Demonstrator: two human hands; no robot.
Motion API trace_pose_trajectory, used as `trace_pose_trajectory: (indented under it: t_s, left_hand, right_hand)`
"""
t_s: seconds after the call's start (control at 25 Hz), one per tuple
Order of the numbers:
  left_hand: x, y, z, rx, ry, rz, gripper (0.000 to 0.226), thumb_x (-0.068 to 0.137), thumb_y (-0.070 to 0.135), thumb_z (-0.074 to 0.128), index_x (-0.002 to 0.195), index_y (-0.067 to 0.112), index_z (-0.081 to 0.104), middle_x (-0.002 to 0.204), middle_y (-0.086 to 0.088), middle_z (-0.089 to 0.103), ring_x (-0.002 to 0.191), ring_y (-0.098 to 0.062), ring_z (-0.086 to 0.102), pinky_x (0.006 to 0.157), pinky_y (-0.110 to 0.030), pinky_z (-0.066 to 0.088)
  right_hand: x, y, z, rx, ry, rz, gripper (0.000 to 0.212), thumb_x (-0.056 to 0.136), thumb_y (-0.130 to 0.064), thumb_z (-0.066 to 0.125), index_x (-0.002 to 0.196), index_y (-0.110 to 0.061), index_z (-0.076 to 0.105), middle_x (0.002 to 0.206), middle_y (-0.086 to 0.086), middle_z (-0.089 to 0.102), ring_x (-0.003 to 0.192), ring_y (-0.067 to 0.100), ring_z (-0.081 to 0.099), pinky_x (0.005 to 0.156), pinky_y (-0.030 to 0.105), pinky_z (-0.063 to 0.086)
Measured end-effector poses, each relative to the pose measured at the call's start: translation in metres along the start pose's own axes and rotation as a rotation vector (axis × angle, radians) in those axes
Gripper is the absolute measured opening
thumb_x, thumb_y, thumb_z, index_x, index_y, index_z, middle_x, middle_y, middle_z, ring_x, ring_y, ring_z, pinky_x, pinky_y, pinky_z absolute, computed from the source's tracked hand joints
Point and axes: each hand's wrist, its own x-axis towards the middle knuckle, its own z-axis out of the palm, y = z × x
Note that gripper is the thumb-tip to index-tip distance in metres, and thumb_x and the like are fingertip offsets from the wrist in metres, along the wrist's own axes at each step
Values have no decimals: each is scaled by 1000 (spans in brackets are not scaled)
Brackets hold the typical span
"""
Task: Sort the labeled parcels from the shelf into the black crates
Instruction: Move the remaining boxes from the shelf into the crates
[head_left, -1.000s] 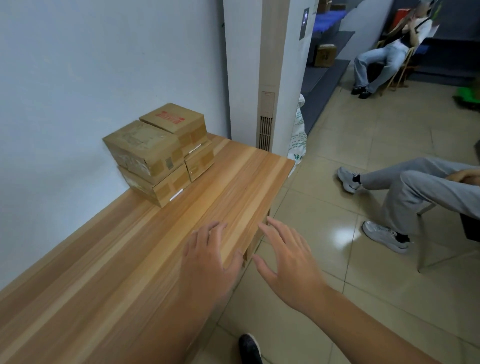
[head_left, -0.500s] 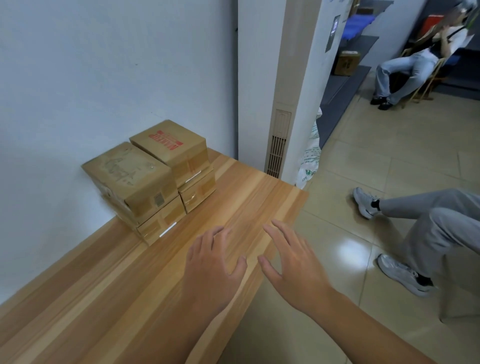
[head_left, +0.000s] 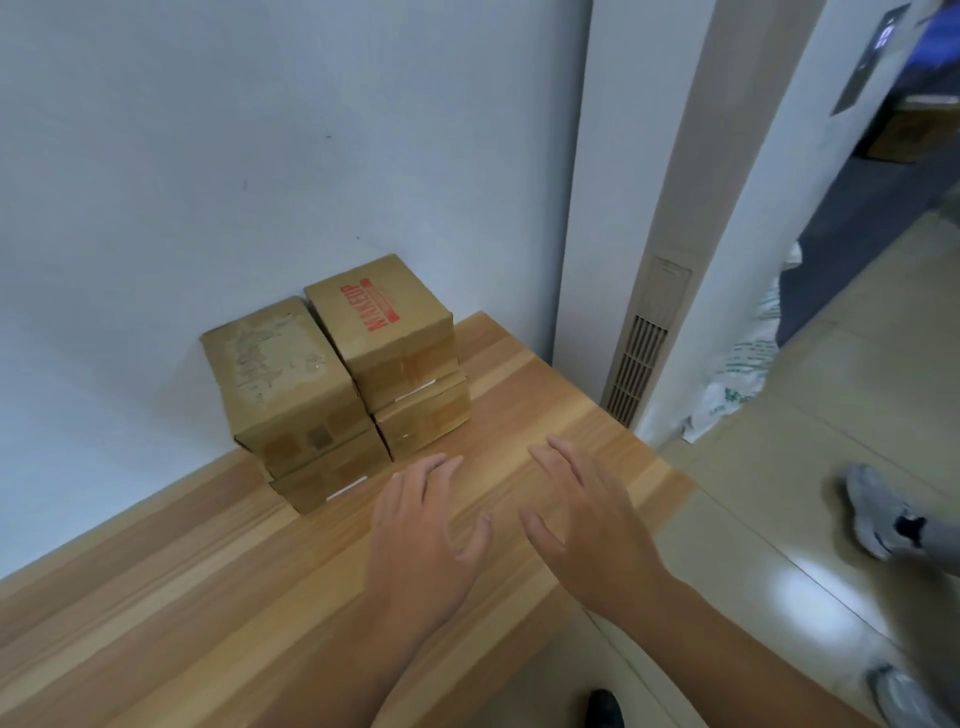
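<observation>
Four brown cardboard parcels are being kept on the wooden desk (head_left: 208, 597), close against the white wall, in two stacks of two that are touching side by side. The upper left parcel (head_left: 280, 374) is being carried slightly askew on the lower left parcel (head_left: 332, 480), and its top is being marred by torn label remains. The upper right parcel (head_left: 376, 322), stamped with red MAKEUP lettering, is being borne by the lower right parcel (head_left: 423, 421). All are being held shut with brown tape.
</observation>
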Motion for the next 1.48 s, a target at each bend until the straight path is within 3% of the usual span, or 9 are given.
trace_pose_trajectory:
  t_s: [0.2,0.4,0.68,0.84,1.0,1.12,1.24,1.32,1.48]
  left_hand:
    - [33,36,9,41,39,-145,60,92,54,55,145,29,45,143,15,43,135,-4,38,118,-29,28]
    - [57,39,11,59,109,-269,59,92,53,58,144,27,48,141,12,48,133,-7,43,114,-29,33]
    - [117,8,1,24,178,-425,65,94,54,56,150,25,39,150,6,41,140,-12,36,118,-36,34]
    - [162,-14,-1,56,183,-487,73,95,54,52,155,21,29,160,-2,31,148,-19,29,119,-37,32]
    - [193,-30,0,115,195,-509,74,93,53,55,154,20,28,161,-8,30,149,-24,30,118,-39,32]
    - [203,-42,8,154,166,-550,80,92,54,57,156,18,26,162,-10,31,149,-26,30,119,-40,33]
    - [211,-43,17,185,105,-609,87,91,56,56,158,14,21,167,-12,20,150,-27,30,117,-41,35]
    - [214,-37,22,236,80,-638,87,89,55,61,156,10,28,167,-14,19,145,-29,39,111,-42,42]
    - [220,-38,34,362,26,-638,86,74,45,82,141,-1,53,153,-25,43,118,-40,61,89,-52,55]
  right_hand:
    - [53,42,-27,36,-88,-107,63,95,-50,46,153,-27,37,159,-3,38,141,17,43,114,40,41]
    - [89,57,-32,41,-155,-195,62,100,-45,53,156,-29,35,162,-8,32,144,13,36,118,32,31]
    - [152,51,-17,51,-171,-300,61,99,-44,54,155,-27,38,158,-8,36,145,11,36,119,37,35]
    - [198,37,-7,-50,-197,-362,62,99,-47,52,155,-26,37,160,-6,36,148,12,35,122,32,28]
    - [248,22,4,-104,-195,-403,64,101,-48,49,158,-27,32,164,-6,30,152,12,27,121,26,11]
    - [276,15,11,-88,-231,-419,65,101,-49,47,160,-28,28,166,-7,27,153,10,23,127,30,12]
    - [300,16,14,-83,-265,-431,67,103,-48,46,162,-29,21,168,-7,22,155,11,19,121,26,4]
    - [311,17,13,-67,-315,-416,69,104,-47,47,163,-30,14,169,-8,17,156,11,16,117,24,2]
    - [328,24,18,40,-394,-409,77,104,-43,50,164,-32,4,168,-8,17,154,12,18,122,27,11]
